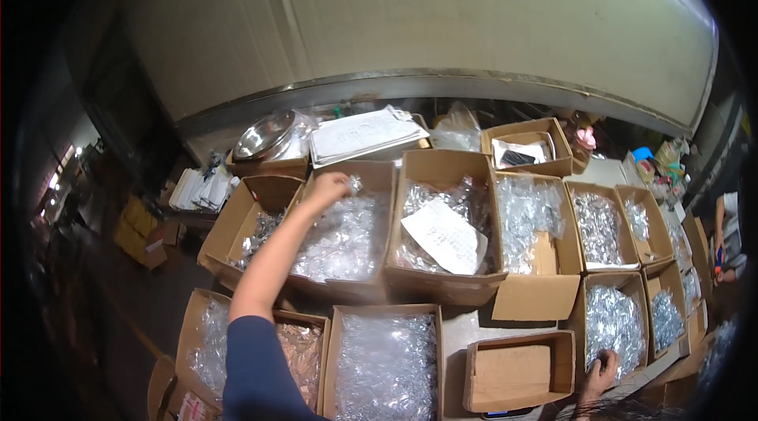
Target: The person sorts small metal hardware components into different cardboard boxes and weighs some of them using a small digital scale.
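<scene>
My left hand [330, 186] reaches over a large cardboard box [388, 219] at the centre left. Its fingers are closed on a small clear plastic packet [354, 183], whose contents are too small to make out. Shiny clear packets [339, 239] fill the box below. At the lower right, my right hand [602, 374] lies at the near edge of a box of silvery packets [614, 322]. Its fingers are slightly bent and apart, with nothing visible in them. Beside it stands a shallow cardboard box [513, 377] with a bare bottom.
More open boxes of packets surround me, including one with copper-coloured pieces [302, 354]. A written paper sheet [446, 235] lies on the middle box. Behind are stacked papers [367, 135] and a round metal pan [265, 135]. At the far right, another person [730, 235] is partly visible.
</scene>
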